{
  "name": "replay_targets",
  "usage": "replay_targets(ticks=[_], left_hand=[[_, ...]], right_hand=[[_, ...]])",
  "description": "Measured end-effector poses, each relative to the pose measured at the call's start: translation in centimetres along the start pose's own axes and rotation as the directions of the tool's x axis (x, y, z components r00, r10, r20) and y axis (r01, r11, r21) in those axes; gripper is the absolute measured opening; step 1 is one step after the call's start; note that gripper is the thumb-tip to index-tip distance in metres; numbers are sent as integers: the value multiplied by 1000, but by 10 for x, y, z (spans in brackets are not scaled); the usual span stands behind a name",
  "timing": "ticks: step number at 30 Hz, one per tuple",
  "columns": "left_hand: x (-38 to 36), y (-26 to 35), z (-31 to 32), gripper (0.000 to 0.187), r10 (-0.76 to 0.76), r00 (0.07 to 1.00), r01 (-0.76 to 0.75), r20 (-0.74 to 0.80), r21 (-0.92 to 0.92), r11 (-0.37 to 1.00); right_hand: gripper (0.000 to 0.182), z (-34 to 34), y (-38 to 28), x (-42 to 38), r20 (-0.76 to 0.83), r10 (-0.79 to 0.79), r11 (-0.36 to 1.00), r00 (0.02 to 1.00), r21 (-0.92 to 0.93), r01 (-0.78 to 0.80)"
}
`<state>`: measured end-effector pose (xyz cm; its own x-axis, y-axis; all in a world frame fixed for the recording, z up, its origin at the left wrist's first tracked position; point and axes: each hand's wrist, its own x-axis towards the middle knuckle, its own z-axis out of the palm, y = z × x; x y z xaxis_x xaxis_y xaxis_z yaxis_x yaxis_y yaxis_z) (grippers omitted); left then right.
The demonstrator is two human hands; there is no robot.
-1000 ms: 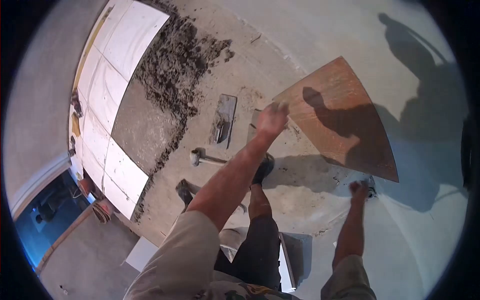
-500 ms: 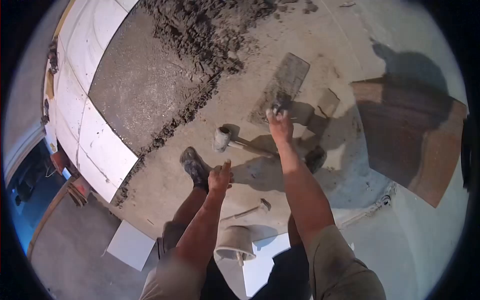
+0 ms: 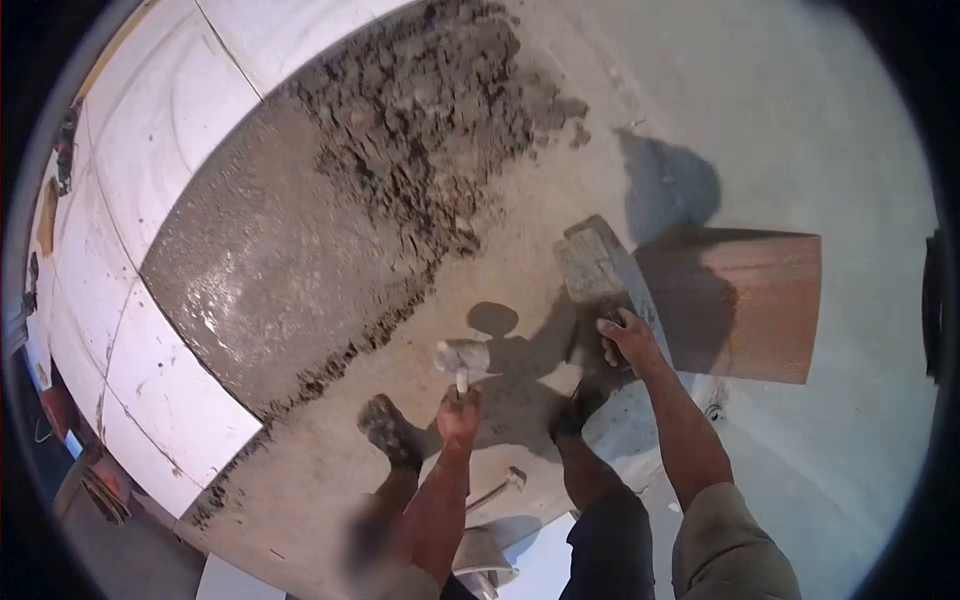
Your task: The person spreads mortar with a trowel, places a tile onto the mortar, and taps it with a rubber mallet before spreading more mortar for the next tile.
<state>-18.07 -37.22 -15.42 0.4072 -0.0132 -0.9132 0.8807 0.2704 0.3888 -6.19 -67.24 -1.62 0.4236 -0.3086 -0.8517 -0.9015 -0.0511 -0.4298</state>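
My left hand (image 3: 459, 415), in the lower middle of the head view, is closed around the handle of a mallet (image 3: 462, 356). The pale, thick head of the mallet points away from me, above the floor. To the right, my right hand (image 3: 630, 342) grips a plastering trowel (image 3: 600, 265) by its handle. Its long flat blade is smeared with grey mortar and tilted near the brown panel. Left of both hands lies a bed of smoothed wet mortar (image 3: 270, 240), with a rough heap of mortar (image 3: 430, 110) at its far side.
Large white tiles (image 3: 180, 390) border the mortar on the left. A brown panel (image 3: 765, 305) lies at right. Near my feet are a small hammer (image 3: 500, 488), a bucket (image 3: 482, 560) and a white sheet (image 3: 545, 555). My shoes (image 3: 388, 430) stand on the dusty floor.
My left hand has taken hold of the mallet, which lay on the floor, and raised it. My right hand has lifted the trowel and moved it rightward. The view has shifted.
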Motion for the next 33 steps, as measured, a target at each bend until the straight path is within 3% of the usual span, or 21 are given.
replay_targets(ticks=[1, 2, 3, 4, 5, 6, 8, 10, 12, 14, 15, 17, 18, 20, 21, 23, 25, 28, 30, 31, 33], left_hand=[[-9, 15, -5, 22, 169, 986, -156, -2, 369, 916], [-12, 32, -4, 20, 325, 945, -262, 37, 680, 685], [-8, 45, -1, 20, 346, 938, -277, 31, 669, 689], [-4, 59, 4, 20, 340, 939, -333, 45, 360, 872], [0, 77, 9, 21, 340, 938, -341, 70, 9, 940], [7, 95, 8, 21, 349, 934, -351, 70, 10, 936], [13, 160, 3, 16, 316, 934, -356, 165, 396, 846], [33, 203, -17, 12, 253, 947, -316, 196, 448, 836], [34, 261, -34, 15, 289, 928, -370, 235, 504, 780], [40, 290, -61, 13, 394, 891, -453, 225, 511, 731], [44, 297, -78, 11, 408, 894, -443, 188, 519, 731], [50, 309, -85, 10, 476, 867, -480, 147, 502, 719], [45, 310, -81, 8, 453, 890, -437, 59, 402, 805], [43, 304, -80, 7, 413, 910, -385, -30, 309, 870], [45, 302, -82, 6, 429, 903, -386, -26, 392, 835], [46, 307, -85, 14, 485, 874, -389, 5, 605, 695], [41, 306, -84, 18, 533, 842, -440, 82, 676, 591], [6, 304, -66, 26, 554, 806, -481, 205, 774, 413], [-13, 306, -66, 26, 475, 874, -210, 106, 962, 172], [-13, 295, -96, 27, 496, 848, -271, 184, 957, 108], [-46, 296, -109, 26, 537, 832, -248, 141, 960, 132]], right_hand=[[31, -1, -14, -4, -62, -3, 999, 998, -41, 0], [33, 0, -27, -3, -117, -5, 996, 993, -84, -5], [36, 2, -37, 4, -126, -113, 992, 986, -73, 104], [36, 5, -51, 20, -117, -137, 988, 984, -80, 128], [37, 8, -65, 42, -160, -114, 989, 981, -116, 96], [38, 11, -74, 63, -209, -81, 988, 974, -144, 52], [37, 10, -89, 101, -209, -34, 996, 977, -89, 16], [42, 4, -99, 150, -90, 27, 985, 996, -170, -42], [40, 12, -106, 177, -76, -96, 957, 993, -280, 71], [41, 13, -108, 202, -70, 54, 944, 996, -321, -74], [39, -7, -103, 215, 68, -137, 913, 988, -377, 152], [38, -25, -113, 229, 140, -220, 888, 966, -382, 257], [36, -33, -112, 232, 215, -247, 871, 945, -378, 313], [34, -33, -115, 223, 210, -169, 895, 963, -377, 240], [32, -29, -117, 221, 194, -100, 915, 976, -366, 167], [33, -18, -99, 222, 215, -193, 936, 957, -253, 246], [41, 5, -100, 228, 266, -341, 914, 902, -131, 384], [42, 66, -131, 278, 233, -373, 911, 898, -93, 403], [37, 92, -154, 279, 100, -384, 914, 918, -104, 393], [37, 90, -154, 273, 114, -392, 908, 913, -113, 404], [37, 76, -150, 261, 192, -374, 922, 907, -30, 387]])
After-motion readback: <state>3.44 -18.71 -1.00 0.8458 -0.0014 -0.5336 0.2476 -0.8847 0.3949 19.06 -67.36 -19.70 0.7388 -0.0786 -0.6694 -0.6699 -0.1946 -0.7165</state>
